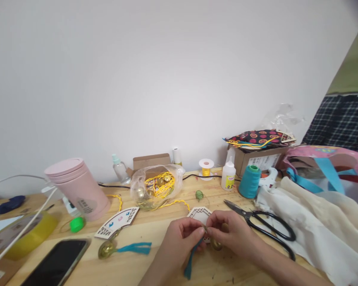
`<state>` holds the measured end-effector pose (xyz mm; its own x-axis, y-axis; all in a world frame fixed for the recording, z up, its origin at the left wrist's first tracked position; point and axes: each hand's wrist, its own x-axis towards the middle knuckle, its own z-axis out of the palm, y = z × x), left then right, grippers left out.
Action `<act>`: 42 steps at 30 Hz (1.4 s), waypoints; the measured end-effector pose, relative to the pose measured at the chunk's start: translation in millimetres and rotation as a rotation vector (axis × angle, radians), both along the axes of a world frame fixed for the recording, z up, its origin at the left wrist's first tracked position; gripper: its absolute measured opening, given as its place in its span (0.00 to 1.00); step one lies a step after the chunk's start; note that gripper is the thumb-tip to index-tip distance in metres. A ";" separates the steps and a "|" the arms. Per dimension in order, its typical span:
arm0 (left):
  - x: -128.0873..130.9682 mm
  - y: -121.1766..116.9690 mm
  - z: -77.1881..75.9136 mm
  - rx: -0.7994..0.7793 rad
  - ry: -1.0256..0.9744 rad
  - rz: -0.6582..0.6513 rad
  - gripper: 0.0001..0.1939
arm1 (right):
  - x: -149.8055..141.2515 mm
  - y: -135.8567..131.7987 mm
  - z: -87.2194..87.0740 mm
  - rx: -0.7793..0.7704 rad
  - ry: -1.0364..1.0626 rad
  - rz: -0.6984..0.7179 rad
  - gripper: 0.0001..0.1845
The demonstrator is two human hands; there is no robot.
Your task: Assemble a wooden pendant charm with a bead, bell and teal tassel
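My left hand (183, 240) and my right hand (231, 231) meet over the table front, fingertips pinched around a thin olive-gold cord. A teal tassel (189, 263) hangs below my left fingers. Under my right fingers shows a round gold bell (216, 244), partly covered. Just behind the hands lies a white fan-or-plaque piece with a cut-out wooden border (199, 213), partly hidden. To the left rests a fan-shaped piece (117, 222) with a second gold bell (106, 249) and teal tassel (135, 248). Exactly how cord, bell and tassel join is hidden by my fingers.
Black-handled scissors (250, 216) lie right of my hands, beside white cloth (304, 222). Behind stand a teal thread cone (249, 182), a glue bottle (228, 174) and a bag of yellow cords (156, 186). Left are a phone (56, 264) and pink tumbler (80, 190). A person stands right.
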<state>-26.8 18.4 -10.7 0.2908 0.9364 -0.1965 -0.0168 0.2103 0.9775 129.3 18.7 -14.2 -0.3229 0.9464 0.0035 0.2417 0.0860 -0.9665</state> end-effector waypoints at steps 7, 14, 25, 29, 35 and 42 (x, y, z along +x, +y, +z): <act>0.4 -0.1 -1.1 0.027 0.028 0.027 0.07 | -0.7 -2.5 -1.9 -0.040 0.005 0.028 0.04; 2.2 -0.5 5.0 0.045 0.076 0.062 0.04 | -1.3 -1.2 -2.0 -0.017 -0.032 -0.009 0.04; 3.6 -0.1 -1.9 0.024 0.052 0.060 0.04 | 1.5 -1.3 -3.9 0.022 -0.058 0.000 0.05; 3.4 0.2 -2.5 0.015 0.052 0.063 0.05 | 2.4 -0.7 -4.8 0.022 -0.078 0.005 0.06; 3.7 -0.7 -8.3 0.011 -0.027 0.065 0.04 | 2.5 -0.1 -7.6 0.034 -0.087 0.013 0.07; 5.8 -2.3 -9.2 0.047 -0.032 0.084 0.06 | 2.5 -1.5 -7.7 0.048 -0.099 0.023 0.07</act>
<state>-21.0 16.1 -19.8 0.2161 0.9657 -0.1441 -0.0636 0.1612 0.9849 131.8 17.2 -22.0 -0.3456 0.9383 0.0156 0.3330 0.1381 -0.9328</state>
